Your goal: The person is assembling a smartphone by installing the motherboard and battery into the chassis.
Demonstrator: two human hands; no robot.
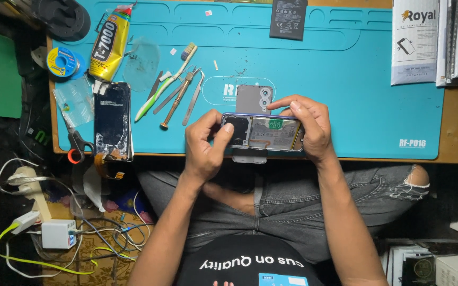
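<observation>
An opened phone body (263,132), its insides showing, lies sideways over the near edge of the teal work mat (345,79). My left hand (203,145) grips its left end, thumb pressing on the dark inner part. My right hand (308,124) holds the right end, fingers curled over the top edge. Just behind the phone a grey back cover (253,98) with camera rings lies on the mat.
A cracked phone screen (112,119) lies at the mat's left, with a yellow glue tube (109,45), toothbrush (165,85), screwdriver (176,103) and tweezers (194,98) nearby. A black battery (288,18) sits at the back. Boxes (414,42) stand right; cables and chargers (56,233) lie on the floor left.
</observation>
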